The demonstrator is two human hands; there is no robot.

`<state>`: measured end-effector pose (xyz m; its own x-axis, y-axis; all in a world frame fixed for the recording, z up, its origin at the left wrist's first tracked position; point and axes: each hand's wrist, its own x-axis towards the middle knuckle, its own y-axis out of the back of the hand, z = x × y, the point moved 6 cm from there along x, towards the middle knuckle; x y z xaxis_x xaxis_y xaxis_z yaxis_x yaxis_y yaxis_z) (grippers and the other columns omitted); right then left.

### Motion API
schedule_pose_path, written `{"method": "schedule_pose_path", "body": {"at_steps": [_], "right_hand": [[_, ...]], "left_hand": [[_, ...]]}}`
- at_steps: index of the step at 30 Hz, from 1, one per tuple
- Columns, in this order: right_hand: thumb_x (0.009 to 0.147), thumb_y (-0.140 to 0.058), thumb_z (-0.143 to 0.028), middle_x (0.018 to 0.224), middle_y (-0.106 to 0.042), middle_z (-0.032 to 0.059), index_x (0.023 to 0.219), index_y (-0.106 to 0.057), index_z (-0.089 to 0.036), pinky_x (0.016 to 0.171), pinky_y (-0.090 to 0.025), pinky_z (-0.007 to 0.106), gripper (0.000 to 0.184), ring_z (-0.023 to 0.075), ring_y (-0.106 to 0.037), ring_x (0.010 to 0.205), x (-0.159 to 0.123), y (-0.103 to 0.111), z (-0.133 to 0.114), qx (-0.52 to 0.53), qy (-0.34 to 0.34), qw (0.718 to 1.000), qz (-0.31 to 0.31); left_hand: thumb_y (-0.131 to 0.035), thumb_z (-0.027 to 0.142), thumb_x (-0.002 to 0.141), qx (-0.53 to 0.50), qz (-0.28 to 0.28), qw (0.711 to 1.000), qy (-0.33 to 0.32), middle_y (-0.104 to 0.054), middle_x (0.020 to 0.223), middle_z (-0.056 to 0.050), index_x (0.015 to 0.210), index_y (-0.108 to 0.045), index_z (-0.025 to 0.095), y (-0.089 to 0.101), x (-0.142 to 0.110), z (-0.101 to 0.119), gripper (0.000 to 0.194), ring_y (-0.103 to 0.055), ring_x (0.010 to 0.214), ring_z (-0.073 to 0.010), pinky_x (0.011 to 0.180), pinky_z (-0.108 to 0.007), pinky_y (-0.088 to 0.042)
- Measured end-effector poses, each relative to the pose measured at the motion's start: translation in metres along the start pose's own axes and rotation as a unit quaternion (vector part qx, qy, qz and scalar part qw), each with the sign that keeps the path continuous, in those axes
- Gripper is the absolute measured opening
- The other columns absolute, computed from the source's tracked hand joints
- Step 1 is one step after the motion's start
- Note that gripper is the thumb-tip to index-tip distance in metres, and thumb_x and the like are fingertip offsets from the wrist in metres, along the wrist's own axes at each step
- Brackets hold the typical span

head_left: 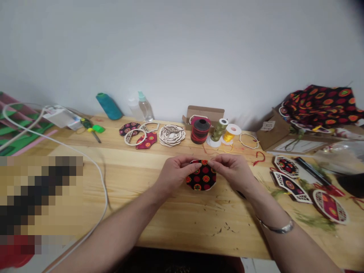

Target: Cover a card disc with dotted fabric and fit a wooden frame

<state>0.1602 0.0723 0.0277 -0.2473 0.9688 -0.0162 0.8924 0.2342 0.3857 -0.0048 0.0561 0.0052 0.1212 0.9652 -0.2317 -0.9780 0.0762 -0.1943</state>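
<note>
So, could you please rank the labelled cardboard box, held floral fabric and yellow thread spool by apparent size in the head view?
1. Labelled cardboard box
2. Held floral fabric
3. Yellow thread spool

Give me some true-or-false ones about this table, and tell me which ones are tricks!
1. The left hand and right hand both hold the flowered fabric piece. True.
2. The silver bracelet is on the left arm. False: the silver bracelet is on the right arm.
3. The green spool stands between the red spool and the yellow spool. True.
4. The heaped cloth is plain white. False: the heaped cloth is dark with colourful round patterns.
</note>
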Motion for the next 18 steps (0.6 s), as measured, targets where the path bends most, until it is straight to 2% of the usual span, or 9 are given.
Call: {"method": "schedule_pose_path", "body": {"at_steps": [8,18], "right_hand": [[0.076,-0.062,-0.041,0.058,-0.059,0.0000,0.065,-0.067,-0.018,0.052,-0.037,0.025,0.026,0.0111,-0.045,0.055,0.0004,-0.0017,0.0004,-0.021,0.016,1.000,-0.006],[0.075,-0.063,-0.039,0.057,-0.058,-0.0007,0.065,-0.066,-0.017,0.052,-0.036,0.025,0.025,0.0103,-0.044,0.055,0.0013,-0.0016,0.0022,-0.011,0.006,1.000,-0.009]], "left_hand": [[-0.076,0.029,0.068,0.051,0.011,0.998,-0.022,-0.077,0.079,-0.003,0.078,-0.078,0.020,0.0012,-0.0008,0.0006,0.014,-0.067,0.072,-0.0189,0.071,-0.030,-0.051],[-0.073,0.032,0.073,0.041,-0.013,0.999,-0.033,-0.077,0.082,-0.004,0.086,-0.078,0.019,0.0001,-0.0020,-0.0010,0.019,-0.067,0.075,-0.0188,0.074,-0.029,-0.050]]}}
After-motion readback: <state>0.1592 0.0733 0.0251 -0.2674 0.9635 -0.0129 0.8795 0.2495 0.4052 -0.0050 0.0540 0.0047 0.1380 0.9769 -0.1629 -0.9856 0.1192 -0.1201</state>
